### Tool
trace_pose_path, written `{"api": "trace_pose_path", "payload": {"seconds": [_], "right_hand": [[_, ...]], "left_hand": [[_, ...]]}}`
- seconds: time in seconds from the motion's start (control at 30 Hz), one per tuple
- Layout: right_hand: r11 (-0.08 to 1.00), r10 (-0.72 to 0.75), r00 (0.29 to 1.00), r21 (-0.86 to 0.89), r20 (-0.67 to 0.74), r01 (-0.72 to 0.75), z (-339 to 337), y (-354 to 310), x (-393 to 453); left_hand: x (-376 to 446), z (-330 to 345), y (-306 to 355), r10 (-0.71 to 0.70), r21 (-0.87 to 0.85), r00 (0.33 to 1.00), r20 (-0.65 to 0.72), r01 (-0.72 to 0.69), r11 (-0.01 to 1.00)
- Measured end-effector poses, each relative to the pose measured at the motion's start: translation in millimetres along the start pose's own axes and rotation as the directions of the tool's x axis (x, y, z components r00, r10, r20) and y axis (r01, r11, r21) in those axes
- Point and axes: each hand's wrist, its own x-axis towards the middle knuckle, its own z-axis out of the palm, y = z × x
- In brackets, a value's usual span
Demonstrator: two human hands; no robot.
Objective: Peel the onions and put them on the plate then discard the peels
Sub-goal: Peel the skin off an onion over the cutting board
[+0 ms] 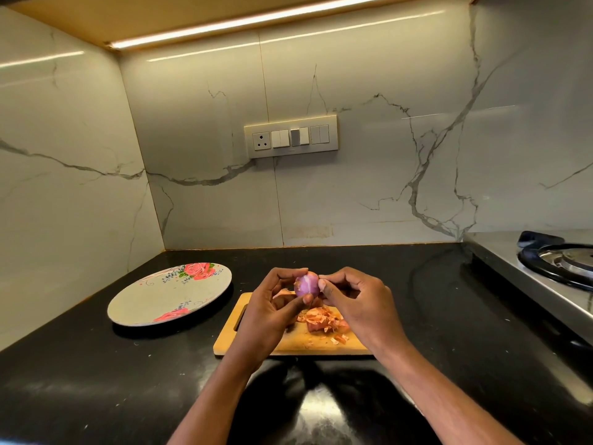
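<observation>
— So, how far along does the peeling look?

— Partway, I'd judge. The left hand (pixel 272 308) holds one onion (pixel 306 285) above the far end of the cutting board (pixel 288 343), thumb and fingers curled round it. It shows smooth, glossy purple skin, so most of its dry layers seem off.

— And the other hand?

— The right hand (pixel 356 300) touches the onion's right side, its fingertips (pixel 322 285) bunched together as if pinching at a last scrap. Whether they actually grip a peel, I can't tell.

— Anything on the plate yet?

— Nothing. The plate (pixel 144 311), round, matte grey with pink roses, sits left of the board and holds no onion. So plating is all left to do, and so is discarding.

— The waste?

— A heap of peels (pixel 322 321), papery, orange-brown, curled and brittle-looking, lies on the pale wooden board, just below the hands. Something pinkish peeks behind the left hand, perhaps another onion; it's too hidden to say. The black counter (pixel 96 380) is polished stone.
</observation>
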Motion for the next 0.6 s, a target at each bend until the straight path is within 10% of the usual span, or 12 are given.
{"api": "trace_pose_path", "payload": {"seconds": [0.6], "right_hand": [[0.999, 0.032, 0.999, 0.008, 0.015, -0.032, -1.1, -2.8, -1.6]], "left_hand": [[-0.6, 0.3, 3.1, -0.022, 0.016, 1.0, 0.001, 0.022, 1.0]]}}
